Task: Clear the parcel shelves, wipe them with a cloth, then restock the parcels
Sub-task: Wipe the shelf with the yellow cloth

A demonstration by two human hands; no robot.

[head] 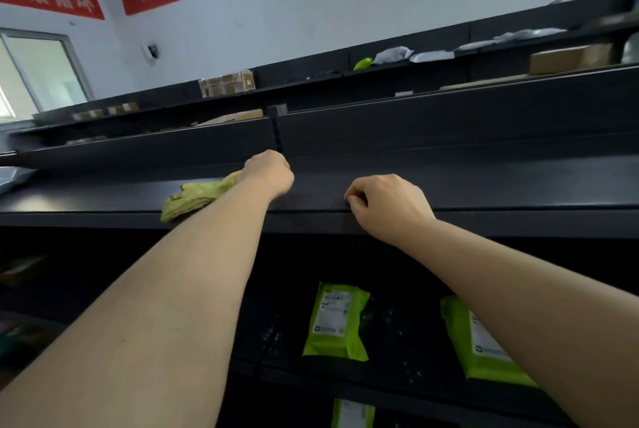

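Wiping step: the left hand [269,172] grips the yellow-green cloth [193,197] on the cleared shelf [484,185]. The right hand [383,206], fingers curled and holding nothing, rests on its near edge. Next, sweep the cloth rightward.

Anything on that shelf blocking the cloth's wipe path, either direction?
Rightward, only the right hand, resting at the front edge of the shelf. Leftward, a grey parcel lies at the far left end; nothing visible lies between it and the cloth held by the left hand.
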